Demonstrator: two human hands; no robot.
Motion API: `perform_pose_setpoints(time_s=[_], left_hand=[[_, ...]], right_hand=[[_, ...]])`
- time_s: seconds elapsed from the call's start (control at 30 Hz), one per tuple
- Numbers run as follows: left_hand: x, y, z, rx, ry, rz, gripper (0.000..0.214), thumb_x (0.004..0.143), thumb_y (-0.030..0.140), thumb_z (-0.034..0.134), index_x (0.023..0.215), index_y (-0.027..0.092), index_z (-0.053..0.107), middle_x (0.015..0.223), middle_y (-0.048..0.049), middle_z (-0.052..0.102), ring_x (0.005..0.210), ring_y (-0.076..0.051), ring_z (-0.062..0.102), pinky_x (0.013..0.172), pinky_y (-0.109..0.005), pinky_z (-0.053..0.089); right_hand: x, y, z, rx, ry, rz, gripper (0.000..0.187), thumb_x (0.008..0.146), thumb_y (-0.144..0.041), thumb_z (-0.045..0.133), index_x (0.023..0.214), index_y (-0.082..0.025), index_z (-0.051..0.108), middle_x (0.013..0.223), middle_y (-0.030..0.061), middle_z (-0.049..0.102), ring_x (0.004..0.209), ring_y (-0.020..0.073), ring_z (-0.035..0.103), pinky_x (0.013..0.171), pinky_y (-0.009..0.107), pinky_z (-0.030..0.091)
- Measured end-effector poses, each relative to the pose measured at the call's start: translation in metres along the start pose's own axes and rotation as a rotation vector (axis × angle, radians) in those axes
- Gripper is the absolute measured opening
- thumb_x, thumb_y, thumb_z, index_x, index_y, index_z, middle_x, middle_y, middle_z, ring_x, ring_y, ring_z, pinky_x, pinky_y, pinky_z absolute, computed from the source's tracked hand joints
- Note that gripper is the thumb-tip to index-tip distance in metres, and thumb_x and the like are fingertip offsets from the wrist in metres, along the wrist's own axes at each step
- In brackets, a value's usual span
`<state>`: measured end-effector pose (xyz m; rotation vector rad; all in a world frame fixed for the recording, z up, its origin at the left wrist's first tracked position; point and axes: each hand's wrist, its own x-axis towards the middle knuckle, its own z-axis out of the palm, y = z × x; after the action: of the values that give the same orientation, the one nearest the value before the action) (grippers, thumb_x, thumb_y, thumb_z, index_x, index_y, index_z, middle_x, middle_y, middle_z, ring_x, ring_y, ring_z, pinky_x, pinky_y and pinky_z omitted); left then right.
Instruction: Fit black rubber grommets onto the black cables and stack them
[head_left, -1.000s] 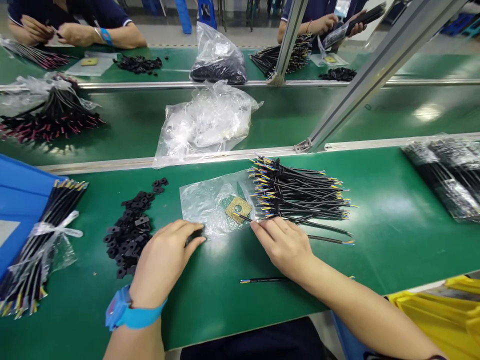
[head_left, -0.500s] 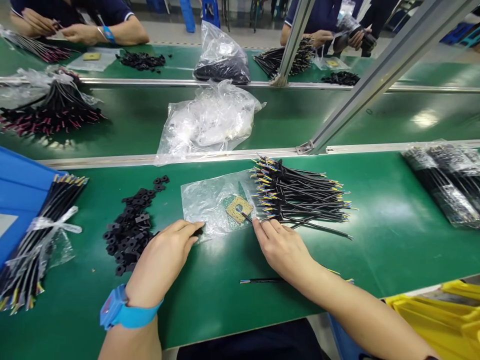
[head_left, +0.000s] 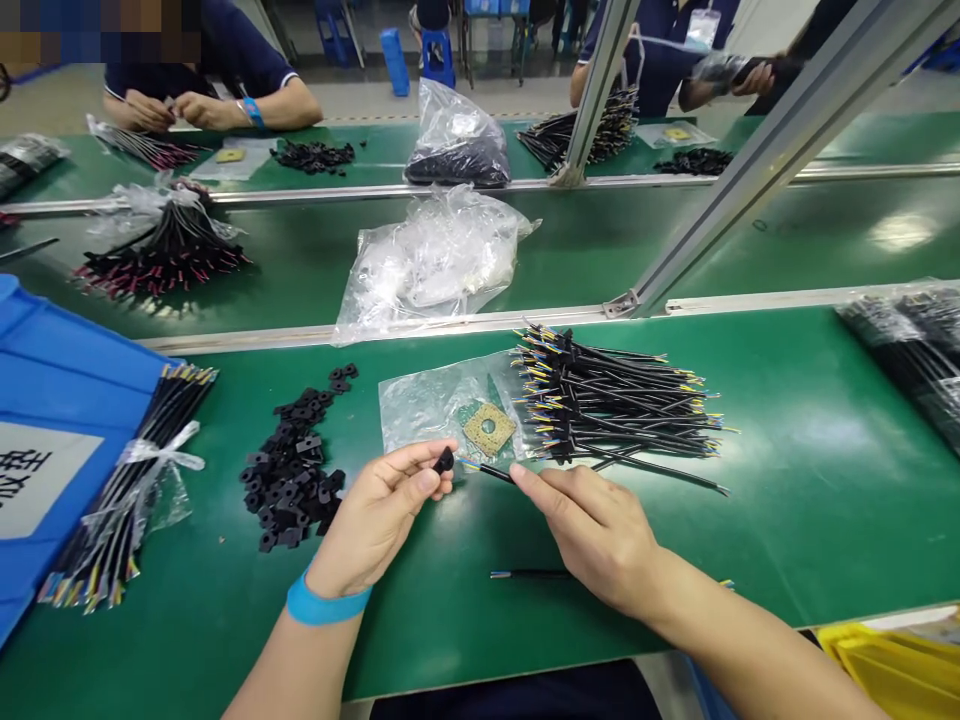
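My left hand [head_left: 379, 520] is raised off the green bench and pinches a small black plastic part [head_left: 444, 461] between thumb and fingertips. My right hand [head_left: 592, 525] pinches a black cable [head_left: 491, 471] whose stripped coloured end points at that part, a short gap away. Just beyond lie a clear plastic bag [head_left: 435, 410] with a tan square pad [head_left: 489, 429] on it and a pile of black cables with coloured wire ends [head_left: 615, 400]. A heap of small black parts [head_left: 292, 475] lies left of my left hand. One loose cable [head_left: 529, 574] rests under my right wrist.
A tied cable bundle [head_left: 124, 480] lies on a blue bin [head_left: 52, 440] at left. Bagged cables [head_left: 907, 345] sit at right, a yellow bin [head_left: 892, 660] at lower right. A crumpled clear bag [head_left: 431, 260] and a slanted metal post [head_left: 750, 150] stand beyond. Other people work at the far bench.
My left hand lifted from the bench with the small black part in its fingertips. My right hand drew one cable out of the pile toward that part.
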<state>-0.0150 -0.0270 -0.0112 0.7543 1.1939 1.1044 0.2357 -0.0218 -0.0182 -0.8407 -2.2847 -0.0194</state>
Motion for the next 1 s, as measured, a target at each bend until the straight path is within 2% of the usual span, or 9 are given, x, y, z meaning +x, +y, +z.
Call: perform_pose_setpoints(time_s=[0.17, 0.4, 0.6, 0.8, 0.93, 1.0], left_hand=[[-0.001, 0.002, 0.004, -0.067, -0.011, -0.050, 0.044, 0.063, 0.047, 0.095, 0.097, 0.022, 0.085, 0.087, -0.0083, 0.077, 0.068, -0.012, 0.064, 0.069, -0.025, 0.058], [-0.002, 0.000, 0.001, 0.069, 0.016, -0.018, 0.049, 0.065, 0.053, 0.092, 0.100, 0.020, 0.084, 0.097, -0.0118, 0.078, 0.070, -0.015, 0.065, 0.073, -0.031, 0.061], [-0.002, -0.004, -0.005, 0.273, -0.052, 0.031, 0.046, 0.071, 0.051, 0.087, 0.105, 0.021, 0.084, 0.084, -0.0086, 0.073, 0.075, -0.017, 0.065, 0.071, -0.028, 0.060], [-0.005, 0.002, -0.005, 0.384, -0.143, 0.122, 0.030, 0.078, 0.036, 0.084, 0.106, 0.026, 0.084, 0.080, -0.0045, 0.069, 0.068, -0.012, 0.064, 0.063, -0.021, 0.056], [-0.005, 0.002, 0.001, 0.552, -0.156, 0.186, 0.027, 0.081, 0.031, 0.082, 0.107, 0.028, 0.084, 0.087, -0.0054, 0.074, 0.076, -0.014, 0.068, 0.070, -0.021, 0.057], [-0.004, 0.000, 0.005, 0.557, -0.161, 0.173, 0.026, 0.081, 0.030, 0.082, 0.107, 0.027, 0.084, 0.089, -0.0055, 0.075, 0.076, -0.014, 0.069, 0.071, -0.021, 0.057]], right_hand=[[-0.003, 0.000, -0.002, 0.008, -0.057, -0.031, 0.046, 0.098, -0.004, 0.046, 0.143, -0.012, 0.055, 0.100, 0.0072, 0.072, 0.079, 0.0142, 0.059, 0.069, 0.026, 0.050], [0.002, -0.002, -0.009, -0.075, -0.108, -0.094, 0.045, 0.096, -0.004, 0.042, 0.138, -0.009, 0.059, 0.101, 0.0088, 0.072, 0.080, 0.0157, 0.061, 0.070, 0.029, 0.053], [0.000, -0.001, -0.011, -0.049, -0.158, 0.000, 0.043, 0.097, -0.001, 0.039, 0.132, -0.011, 0.064, 0.103, 0.0080, 0.072, 0.082, 0.0153, 0.062, 0.071, 0.027, 0.054], [-0.003, 0.002, -0.013, 0.013, -0.173, 0.064, 0.040, 0.098, -0.002, 0.042, 0.130, -0.012, 0.065, 0.104, 0.0074, 0.072, 0.085, 0.0140, 0.064, 0.072, 0.026, 0.056], [0.002, 0.001, -0.018, -0.044, -0.126, -0.065, 0.037, 0.101, -0.008, 0.043, 0.131, -0.010, 0.065, 0.103, 0.0088, 0.073, 0.083, 0.0154, 0.064, 0.071, 0.028, 0.055], [0.004, 0.000, -0.020, -0.061, -0.093, -0.115, 0.035, 0.101, -0.010, 0.045, 0.129, -0.008, 0.065, 0.103, 0.0095, 0.074, 0.085, 0.0165, 0.065, 0.073, 0.029, 0.054]])
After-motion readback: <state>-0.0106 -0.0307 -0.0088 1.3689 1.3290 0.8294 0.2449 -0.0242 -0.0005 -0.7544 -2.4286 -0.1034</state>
